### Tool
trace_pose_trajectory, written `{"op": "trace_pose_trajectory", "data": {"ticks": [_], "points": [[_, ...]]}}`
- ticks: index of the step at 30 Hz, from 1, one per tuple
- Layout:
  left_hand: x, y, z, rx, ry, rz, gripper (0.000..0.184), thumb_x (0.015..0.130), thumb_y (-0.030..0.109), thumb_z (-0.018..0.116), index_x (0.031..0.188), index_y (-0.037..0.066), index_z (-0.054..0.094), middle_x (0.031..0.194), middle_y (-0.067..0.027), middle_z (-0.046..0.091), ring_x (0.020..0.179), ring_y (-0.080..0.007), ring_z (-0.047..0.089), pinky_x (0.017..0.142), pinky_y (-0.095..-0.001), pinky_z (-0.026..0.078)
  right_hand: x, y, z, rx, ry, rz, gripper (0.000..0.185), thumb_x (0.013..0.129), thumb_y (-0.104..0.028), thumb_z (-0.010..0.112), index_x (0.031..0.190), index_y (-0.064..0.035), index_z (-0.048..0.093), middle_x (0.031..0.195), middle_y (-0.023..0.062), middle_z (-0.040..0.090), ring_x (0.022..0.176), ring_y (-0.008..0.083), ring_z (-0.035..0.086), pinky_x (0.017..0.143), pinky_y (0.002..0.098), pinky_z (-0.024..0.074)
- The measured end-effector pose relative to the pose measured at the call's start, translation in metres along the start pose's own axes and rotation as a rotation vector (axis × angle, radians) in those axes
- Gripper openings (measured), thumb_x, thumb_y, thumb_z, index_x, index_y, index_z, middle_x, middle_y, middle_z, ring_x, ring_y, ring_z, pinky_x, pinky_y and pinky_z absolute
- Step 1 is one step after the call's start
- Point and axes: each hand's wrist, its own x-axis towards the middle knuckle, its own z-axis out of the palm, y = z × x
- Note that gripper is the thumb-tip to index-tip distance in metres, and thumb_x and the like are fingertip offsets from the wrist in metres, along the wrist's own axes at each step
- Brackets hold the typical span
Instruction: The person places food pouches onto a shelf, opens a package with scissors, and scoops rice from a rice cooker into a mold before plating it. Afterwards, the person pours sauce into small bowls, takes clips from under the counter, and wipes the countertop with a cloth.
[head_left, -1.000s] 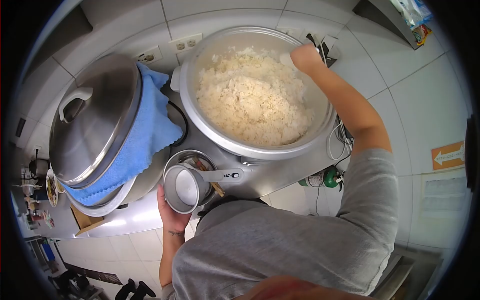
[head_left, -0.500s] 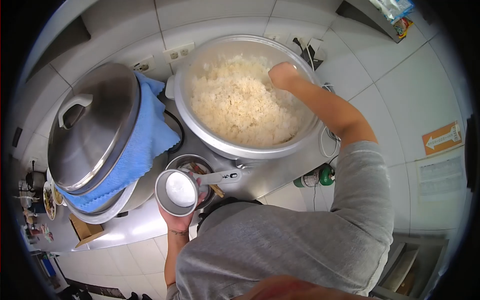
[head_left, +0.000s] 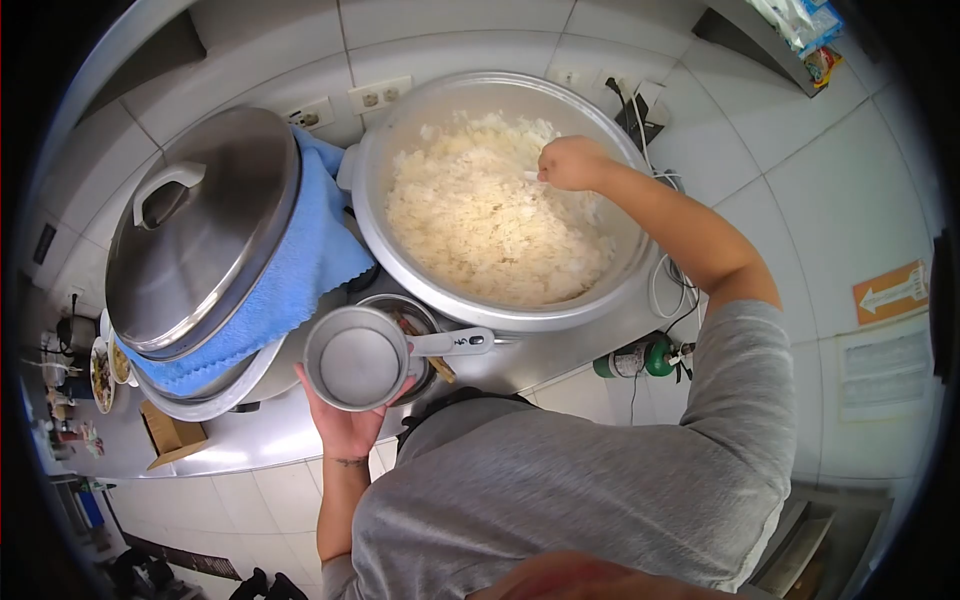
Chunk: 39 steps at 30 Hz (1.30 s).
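Note:
My left hand [head_left: 345, 425] is wrapped round a round metal measuring cup [head_left: 357, 358], held from below with its grey handle pointing right. The cup's inside looks pale; whether anything lies in it is hard to tell. My right hand [head_left: 570, 163] is over the right part of a big metal pot, its fingers closed on a small pale thing that I cannot make out. White rice [head_left: 490, 215] is heaped in the pot [head_left: 405, 265]. Behind the cup stands a metal bowl [head_left: 425, 318] with brown stick-like pieces in it.
At the left, a large lidded pot [head_left: 205, 240] has a blue cloth [head_left: 300, 270] under its lid. An open cardboard box [head_left: 172, 437] and plates of food [head_left: 103, 375] are on the steel counter [head_left: 520, 362]. A green cylinder [head_left: 657, 357] stands below the counter's right part. Cables hang by the wall.
My right hand has moved left and down from the pot's rim to over the rice. The cup in my left hand has shifted slightly left, and the white patch in it no longer stands out.

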Motion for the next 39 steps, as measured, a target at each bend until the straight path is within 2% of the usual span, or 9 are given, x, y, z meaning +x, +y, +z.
{"op": "trace_pose_trajectory", "data": {"ticks": [12, 18, 21, 24, 27, 30, 33, 35, 39], "points": [[0.083, 0.028, 0.101, 0.618, -0.051, 0.327, 0.068, 0.094, 0.063, 0.035, 0.141, 0.013, 0.035, 0.136, -0.0105, 0.048, 0.123, -0.0281, 0.05, 0.095, -0.0525, 0.047, -0.014, -0.012, -0.003, 0.757, -0.202, -0.043, 0.024, 0.077, -0.016, 0.067, 0.096, -0.0022, 0.072, 0.079, 0.0095, 0.067, 0.065, 0.0182, 0.062, 0.062, 0.0317, 0.0494], [0.156, -0.011, 0.146, 0.696, -0.016, 0.031, 0.067, 0.094, 0.059, 0.043, 0.139, 0.011, 0.031, 0.13, -0.0136, 0.047, 0.119, -0.03, 0.049, 0.096, -0.0527, 0.045, -0.054, -0.011, -0.082, 0.399, 0.25, 0.048, 0.019, 0.079, -0.015, 0.064, 0.081, 0.0028, 0.07, 0.075, 0.0161, 0.067, 0.063, 0.0272, 0.063, 0.062, 0.0365, 0.052], [0.177, -0.051, 0.169, 0.369, 0.001, -0.047, 0.068, 0.094, 0.062, 0.038, 0.138, 0.01, 0.032, 0.134, -0.0151, 0.042, 0.122, -0.034, 0.046, 0.099, -0.0541, 0.043, -0.08, -0.051, -0.078, -0.033, 0.48, -0.044, 0.015, 0.077, -0.009, 0.061, 0.083, 0.0028, 0.068, 0.08, 0.0172, 0.066, 0.071, 0.0319, 0.065, 0.067, 0.0412, 0.0531], [0.195, -0.06, 0.165, 0.168, -0.018, -0.066, 0.07, 0.095, 0.064, 0.03, 0.141, 0.011, 0.031, 0.138, -0.017, 0.039, 0.125, -0.0361, 0.042, 0.101, -0.0546, 0.042, -0.105, -0.077, -0.066, -0.145, 0.527, -0.084, 0.048, 0.074, 0.0, 0.055, 0.122, -0.0009, 0.056, 0.098, 0.0192, 0.063, 0.089, 0.035, 0.063, 0.076, 0.0447, 0.0507], [0.188, -0.054, 0.163, 0.141, -0.042, -0.082, 0.069, 0.096, 0.062, 0.025, 0.142, 0.011, 0.031, 0.142, -0.0165, 0.039, 0.128, -0.0351, 0.042, 0.099, -0.0507, 0.043, -0.107, -0.056, -0.074, 0.011, 0.733, -0.045, 0.054, 0.073, 0.005, 0.053, 0.127, -0.0026, 0.053, 0.102, 0.019, 0.061, 0.095, 0.0362, 0.061, 0.079, 0.0439, 0.05], [0.191, -0.042, 0.153, 0.138, -0.224, -0.167, 0.066, 0.097, 0.059, 0.023, 0.142, 0.012, 0.033, 0.143, -0.0161, 0.039, 0.13, -0.0369, 0.04, 0.1, -0.0544, 0.042, -0.102, -0.047, -0.066, 0.143, 0.646, -0.176, 0.048, 0.076, 0.004, 0.05, 0.123, -0.0035, 0.056, 0.102, 0.0207, 0.062, 0.093, 0.0374, 0.061, 0.08, 0.0433, 0.0498], [0.173, -0.033, 0.155, 0.185, -0.163, -0.014, 0.06, 0.097, 0.051, 0.025, 0.142, 0.012, 0.036, 0.144, -0.0141, 0.04, 0.13, -0.0368, 0.04, 0.1, -0.0564, 0.039, -0.064, -0.006, -0.07, 0.224, 0.697, -0.011, 0.036, 0.08, -0.002, 0.049, 0.113, -0.0044, 0.063, 0.099, 0.0213, 0.065, 0.09, 0.0385, 0.063, 0.077, 0.0448, 0.0502], [0.171, -0.026, 0.141, 0.109, -0.246, -0.025, 0.058, 0.096, 0.047, 0.028, 0.143, 0.013, 0.036, 0.145, -0.0134, 0.039, 0.132, -0.0371, 0.039, 0.103, -0.0581, 0.036, -0.028, 0.022, -0.053, 0.01, 0.346, 0.19, 0.026, 0.082, -0.006, 0.048, 0.097, -0.0021, 0.069, 0.093, 0.0213, 0.067, 0.085, 0.0385, 0.064, 0.074, 0.0464, 0.0512], [0.153, -0.013, 0.123, -0.016, -0.386, -0.014, 0.057, 0.093, 0.041, 0.031, 0.144, 0.015, 0.036, 0.148, -0.0136, 0.036, 0.135, -0.0373, 0.035, 0.106, -0.0594, 0.031, 0.028, 0.05, 0.023, -0.259, 0.183, 0.073, 0.022, 0.081, -0.008, 0.051, 0.089, -0.002, 0.071, 0.099, 0.0176, 0.068, 0.088, 0.0337, 0.066, 0.075, 0.0443, 0.0527]]}}
